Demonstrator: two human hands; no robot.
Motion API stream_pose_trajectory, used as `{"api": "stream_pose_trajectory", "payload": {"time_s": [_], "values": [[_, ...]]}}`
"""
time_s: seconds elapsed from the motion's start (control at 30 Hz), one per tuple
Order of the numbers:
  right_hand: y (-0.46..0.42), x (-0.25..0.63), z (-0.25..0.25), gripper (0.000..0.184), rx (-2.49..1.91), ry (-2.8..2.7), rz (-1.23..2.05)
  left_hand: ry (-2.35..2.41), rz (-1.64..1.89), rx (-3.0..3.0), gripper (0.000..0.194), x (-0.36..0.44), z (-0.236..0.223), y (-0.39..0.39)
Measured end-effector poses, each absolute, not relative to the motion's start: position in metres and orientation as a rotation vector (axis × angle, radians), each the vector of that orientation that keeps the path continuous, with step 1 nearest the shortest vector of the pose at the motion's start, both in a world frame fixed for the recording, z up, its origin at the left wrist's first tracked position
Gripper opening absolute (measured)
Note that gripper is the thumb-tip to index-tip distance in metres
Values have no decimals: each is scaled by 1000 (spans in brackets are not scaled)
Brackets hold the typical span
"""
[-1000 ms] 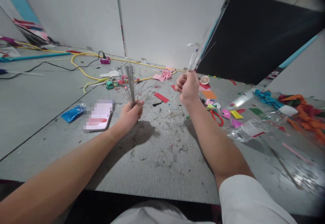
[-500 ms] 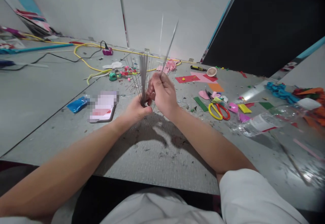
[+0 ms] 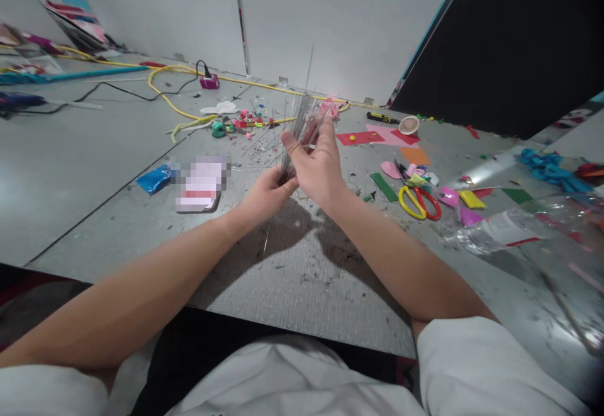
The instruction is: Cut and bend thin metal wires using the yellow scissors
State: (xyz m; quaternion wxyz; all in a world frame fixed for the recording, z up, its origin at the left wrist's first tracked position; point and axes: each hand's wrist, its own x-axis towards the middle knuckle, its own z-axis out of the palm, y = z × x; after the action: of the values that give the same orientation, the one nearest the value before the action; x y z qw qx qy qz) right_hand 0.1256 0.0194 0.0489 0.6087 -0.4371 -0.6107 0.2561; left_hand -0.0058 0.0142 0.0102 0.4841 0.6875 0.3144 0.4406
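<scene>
My left hand [image 3: 267, 193] is closed round the lower end of a bundle of thin grey metal wires [image 3: 298, 128], which fans upward and away from me. My right hand [image 3: 317, 165] is wrapped round the same bundle just above the left hand, fingers pressed against the wires. Both hands meet over the grey table [image 3: 306, 277] in front of me. One loose wire sticks down below the left hand toward the table.
A blurred phone [image 3: 201, 183] and a blue packet [image 3: 153, 178] lie to the left. Yellow-and-red scissors [image 3: 419, 202], coloured paper scraps [image 3: 377, 138] and a clear plastic bottle [image 3: 500, 230] lie to the right. A yellow cable [image 3: 165, 98] runs along the back, and a black board [image 3: 519, 44] stands at the right.
My right hand came down from the upper right, where it held a few wires, and joined the left hand's bundle. Both hands now grip the wires together.
</scene>
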Motion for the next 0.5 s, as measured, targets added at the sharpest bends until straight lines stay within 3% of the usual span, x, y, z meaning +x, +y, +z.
{"api": "stream_pose_trajectory", "payload": {"time_s": [0.23, 0.5], "values": [[12, 107, 60, 56, -834, -1319, 874, 809, 1032, 1626, 23, -5, 18, 11], [-4, 101, 85, 81, -601, -1442, 1092, 963, 1099, 1512, 23, -7, 25, 8]]}}
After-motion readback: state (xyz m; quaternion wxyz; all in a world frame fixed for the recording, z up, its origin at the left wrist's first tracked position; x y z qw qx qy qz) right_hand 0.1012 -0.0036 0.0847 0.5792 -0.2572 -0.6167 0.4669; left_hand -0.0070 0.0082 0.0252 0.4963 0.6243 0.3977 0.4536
